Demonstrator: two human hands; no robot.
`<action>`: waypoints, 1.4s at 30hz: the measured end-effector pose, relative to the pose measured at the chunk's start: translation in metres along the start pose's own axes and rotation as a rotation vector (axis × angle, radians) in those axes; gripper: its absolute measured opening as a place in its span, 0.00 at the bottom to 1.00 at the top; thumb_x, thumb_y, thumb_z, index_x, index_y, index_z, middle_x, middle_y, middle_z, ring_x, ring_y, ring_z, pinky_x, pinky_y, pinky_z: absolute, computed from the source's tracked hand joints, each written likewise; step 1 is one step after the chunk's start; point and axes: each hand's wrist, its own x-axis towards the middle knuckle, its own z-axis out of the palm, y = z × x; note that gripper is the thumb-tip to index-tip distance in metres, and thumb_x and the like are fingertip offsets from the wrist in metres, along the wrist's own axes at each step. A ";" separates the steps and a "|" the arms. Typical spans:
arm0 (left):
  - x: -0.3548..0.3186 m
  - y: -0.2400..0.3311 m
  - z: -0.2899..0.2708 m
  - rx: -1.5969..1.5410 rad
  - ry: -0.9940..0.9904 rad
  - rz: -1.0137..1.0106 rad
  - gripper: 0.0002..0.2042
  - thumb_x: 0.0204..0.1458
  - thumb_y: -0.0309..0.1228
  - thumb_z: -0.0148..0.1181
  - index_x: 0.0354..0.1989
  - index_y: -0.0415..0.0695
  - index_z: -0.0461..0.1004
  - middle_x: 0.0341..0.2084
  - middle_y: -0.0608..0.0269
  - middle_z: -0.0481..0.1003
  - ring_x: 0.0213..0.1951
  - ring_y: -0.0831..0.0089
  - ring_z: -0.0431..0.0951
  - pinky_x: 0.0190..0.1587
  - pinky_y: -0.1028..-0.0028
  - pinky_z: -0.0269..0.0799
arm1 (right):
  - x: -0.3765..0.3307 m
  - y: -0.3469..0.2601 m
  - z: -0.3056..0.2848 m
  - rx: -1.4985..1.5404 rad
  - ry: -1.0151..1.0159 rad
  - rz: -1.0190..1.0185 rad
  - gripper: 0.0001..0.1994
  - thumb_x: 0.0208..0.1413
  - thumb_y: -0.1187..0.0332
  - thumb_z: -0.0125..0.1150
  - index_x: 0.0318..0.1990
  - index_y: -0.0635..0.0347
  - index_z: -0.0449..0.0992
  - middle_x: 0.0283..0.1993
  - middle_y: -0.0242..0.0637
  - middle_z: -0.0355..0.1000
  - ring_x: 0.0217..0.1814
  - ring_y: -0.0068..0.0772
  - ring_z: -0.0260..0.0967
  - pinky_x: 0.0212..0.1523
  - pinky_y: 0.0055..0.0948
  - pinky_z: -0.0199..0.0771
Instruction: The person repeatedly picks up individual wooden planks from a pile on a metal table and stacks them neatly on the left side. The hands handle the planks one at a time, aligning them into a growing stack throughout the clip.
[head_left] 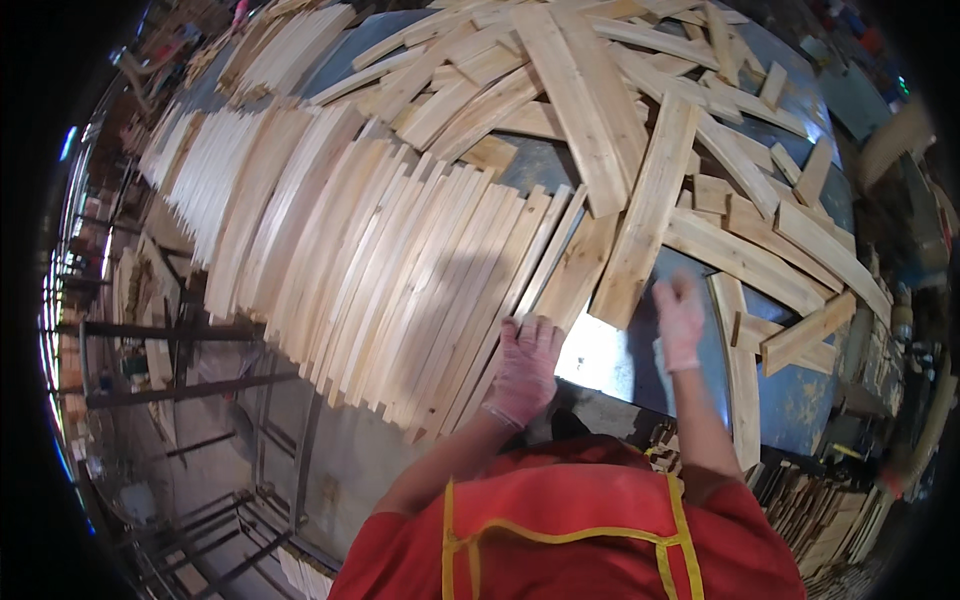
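Note:
My left hand (527, 368), in a thin pale glove, curls its fingers over the near end of a wooden board (578, 270). This board lies at the right end of a long row of wooden strips (440, 290) set side by side on edge. To the right, my right hand (680, 318), also gloved, is over the bare metal tabletop (655, 365). Motion smears its fingers, and no held thing shows in them. Nearest to it on the left is another long board (650, 215), slanting away from me.
A heap of loose boards (580, 100) covers the table's far side, with shorter pieces (810, 335) at the right. More upright strips (215, 170) stand far left. A metal frame (180, 390) is below the table at left, and stacked wood (820, 510) at lower right.

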 end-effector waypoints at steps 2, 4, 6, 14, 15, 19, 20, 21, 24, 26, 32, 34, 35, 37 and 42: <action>-0.003 0.007 0.007 -0.008 0.055 -0.036 0.26 0.58 0.37 0.55 0.65 0.43 0.70 0.60 0.52 0.69 0.67 0.51 0.66 0.72 0.41 0.56 | 0.045 -0.008 0.024 0.107 0.045 0.115 0.37 0.62 0.55 0.72 0.72 0.70 0.68 0.61 0.53 0.78 0.61 0.46 0.76 0.64 0.39 0.74; -0.001 0.006 0.002 -0.045 0.041 -0.029 0.23 0.61 0.34 0.51 0.65 0.46 0.71 0.60 0.53 0.70 0.67 0.52 0.67 0.72 0.40 0.55 | 0.076 0.004 0.058 0.401 -0.158 0.085 0.36 0.61 0.59 0.74 0.72 0.68 0.67 0.62 0.50 0.78 0.61 0.44 0.76 0.65 0.38 0.73; 0.004 0.001 0.002 0.014 0.038 0.023 0.22 0.62 0.36 0.50 0.65 0.47 0.72 0.60 0.54 0.70 0.67 0.53 0.67 0.72 0.41 0.55 | 0.105 0.026 0.079 0.693 -0.358 0.154 0.36 0.58 0.68 0.76 0.72 0.67 0.67 0.62 0.44 0.77 0.62 0.38 0.75 0.65 0.35 0.73; -0.035 0.003 0.054 -0.020 -0.198 0.200 0.26 0.65 0.37 0.51 0.72 0.50 0.69 0.77 0.57 0.62 0.76 0.44 0.62 0.78 0.41 0.50 | -0.017 0.012 0.001 0.665 -0.191 0.103 0.26 0.65 0.67 0.71 0.67 0.67 0.70 0.54 0.38 0.79 0.51 0.31 0.78 0.54 0.30 0.80; -0.040 0.000 0.046 -0.025 -0.219 0.161 0.27 0.65 0.37 0.52 0.73 0.50 0.68 0.77 0.57 0.62 0.75 0.42 0.63 0.78 0.41 0.50 | -0.044 0.016 -0.007 0.562 -0.187 0.142 0.26 0.66 0.68 0.70 0.67 0.66 0.69 0.54 0.38 0.78 0.52 0.31 0.78 0.54 0.30 0.80; -0.077 -0.007 0.023 -0.426 -0.037 0.006 0.27 0.62 0.32 0.55 0.72 0.48 0.68 0.74 0.45 0.62 0.71 0.42 0.67 0.73 0.50 0.63 | -0.170 0.062 -0.017 0.594 -0.166 0.235 0.26 0.66 0.67 0.72 0.66 0.64 0.69 0.50 0.37 0.78 0.49 0.29 0.77 0.51 0.30 0.81; -0.089 -0.013 0.006 -0.562 -0.097 -0.046 0.26 0.59 0.30 0.58 0.69 0.49 0.72 0.70 0.41 0.65 0.65 0.45 0.75 0.63 0.55 0.75 | -0.200 0.071 -0.012 0.626 -0.204 0.307 0.27 0.66 0.67 0.72 0.67 0.64 0.68 0.49 0.36 0.79 0.48 0.29 0.77 0.49 0.30 0.81; -0.108 -0.015 0.014 -0.569 0.025 -0.082 0.25 0.58 0.29 0.59 0.67 0.49 0.73 0.69 0.42 0.67 0.62 0.47 0.77 0.60 0.56 0.77 | -0.224 0.059 -0.008 0.499 -0.265 0.353 0.26 0.67 0.68 0.72 0.67 0.63 0.69 0.48 0.36 0.80 0.48 0.30 0.78 0.48 0.30 0.81; -0.159 -0.016 0.036 -0.462 0.394 -0.174 0.20 0.56 0.28 0.60 0.59 0.49 0.78 0.61 0.49 0.75 0.53 0.50 0.82 0.51 0.56 0.82 | -0.260 0.080 0.044 0.551 -0.280 0.276 0.24 0.67 0.67 0.69 0.67 0.62 0.71 0.52 0.41 0.80 0.50 0.33 0.77 0.51 0.32 0.80; -0.175 -0.044 0.020 -0.460 0.427 -0.101 0.19 0.56 0.29 0.61 0.58 0.47 0.78 0.59 0.50 0.77 0.54 0.51 0.82 0.52 0.55 0.81 | -0.255 0.038 0.066 0.051 -0.344 0.114 0.29 0.64 0.64 0.70 0.69 0.64 0.68 0.55 0.47 0.79 0.53 0.37 0.78 0.56 0.37 0.79; -0.242 -0.107 0.031 -0.877 0.617 -0.669 0.22 0.55 0.39 0.70 0.56 0.43 0.78 0.54 0.55 0.78 0.56 0.55 0.78 0.58 0.62 0.75 | -0.187 -0.057 0.101 0.225 -0.752 0.119 0.36 0.67 0.53 0.68 0.73 0.69 0.65 0.61 0.49 0.77 0.66 0.39 0.73 0.66 0.36 0.72; -0.261 -0.117 0.071 -1.307 0.824 -1.038 0.19 0.59 0.44 0.70 0.52 0.46 0.79 0.47 0.60 0.79 0.48 0.60 0.79 0.53 0.63 0.76 | -0.176 -0.047 0.102 0.310 -0.709 0.209 0.40 0.66 0.53 0.69 0.76 0.69 0.62 0.65 0.50 0.75 0.69 0.40 0.72 0.68 0.36 0.71; -0.270 -0.123 0.099 -1.577 0.946 -1.239 0.17 0.61 0.46 0.69 0.48 0.47 0.79 0.43 0.63 0.80 0.43 0.63 0.80 0.50 0.63 0.77 | -0.174 -0.046 0.101 0.348 -0.660 0.211 0.41 0.66 0.52 0.69 0.77 0.70 0.60 0.67 0.51 0.74 0.70 0.40 0.71 0.69 0.35 0.71; -0.282 -0.140 0.126 -2.223 0.695 -1.427 0.15 0.64 0.46 0.68 0.47 0.48 0.80 0.40 0.64 0.80 0.41 0.64 0.80 0.49 0.62 0.78 | -0.163 -0.048 0.103 0.326 -0.579 0.172 0.43 0.66 0.52 0.70 0.78 0.70 0.58 0.70 0.52 0.72 0.71 0.41 0.70 0.70 0.35 0.70; -0.229 -0.083 0.073 -1.951 0.176 -1.169 0.17 0.62 0.46 0.71 0.49 0.46 0.84 0.40 0.59 0.84 0.44 0.61 0.84 0.49 0.60 0.80 | -0.114 -0.025 0.120 0.465 -0.342 0.142 0.40 0.69 0.58 0.66 0.79 0.72 0.56 0.75 0.54 0.68 0.74 0.42 0.68 0.75 0.34 0.64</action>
